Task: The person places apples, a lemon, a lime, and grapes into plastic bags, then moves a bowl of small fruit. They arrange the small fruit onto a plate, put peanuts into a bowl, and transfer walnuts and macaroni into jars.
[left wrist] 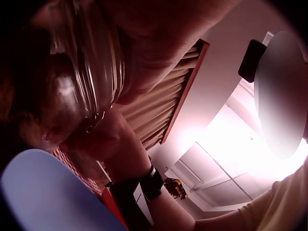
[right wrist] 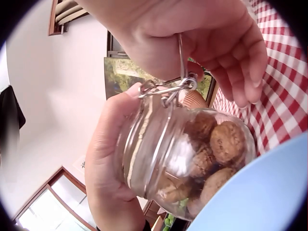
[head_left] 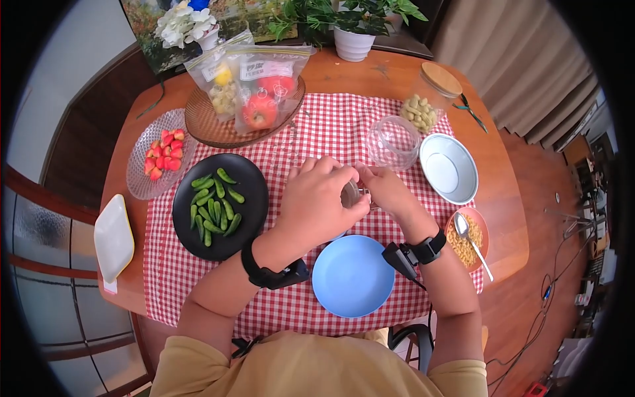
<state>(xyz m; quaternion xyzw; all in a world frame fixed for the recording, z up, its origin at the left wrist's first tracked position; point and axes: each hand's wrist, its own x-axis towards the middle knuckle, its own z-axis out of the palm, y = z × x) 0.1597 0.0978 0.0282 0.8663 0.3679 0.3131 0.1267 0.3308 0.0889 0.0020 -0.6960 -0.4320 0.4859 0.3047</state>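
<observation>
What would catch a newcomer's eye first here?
Probably the glass jar of round brown pieces at the centre, held in the left hand with the right hand at its wire clasp. Next, the light blue plate nearest the person, and the black plate of small green cucumbers to the left. The red-and-white checked cloth spreads beneath both plates.

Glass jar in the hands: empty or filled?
Not empty: the right wrist view shows several brown, wrinkled pieces inside the clear glass jar. Cannot tell if they reach the rim.
</observation>
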